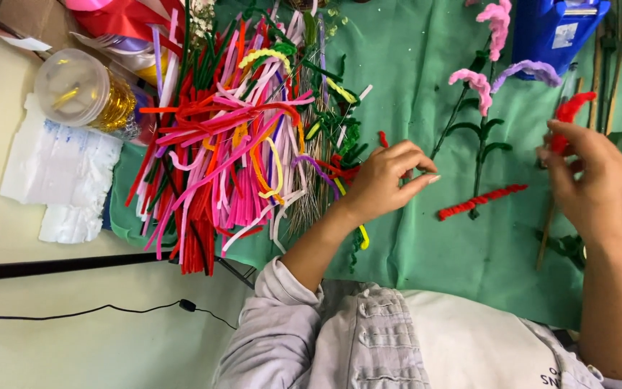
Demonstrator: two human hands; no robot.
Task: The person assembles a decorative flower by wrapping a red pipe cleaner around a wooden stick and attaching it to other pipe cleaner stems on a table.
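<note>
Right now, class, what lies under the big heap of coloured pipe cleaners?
The heap of pipe cleaners rests on the green cloth, which shows around its right and lower edges. At its left edge sits a clear lidded tub. Whatever lies beneath the heap's middle is covered.

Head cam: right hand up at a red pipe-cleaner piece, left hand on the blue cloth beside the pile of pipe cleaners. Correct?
Not quite: the cloth is green, not blue, as the head view shows. The rest stands: the right hand is up at a red pipe-cleaner piece, and the left hand rests on the cloth beside the pile of pipe cleaners.
</note>
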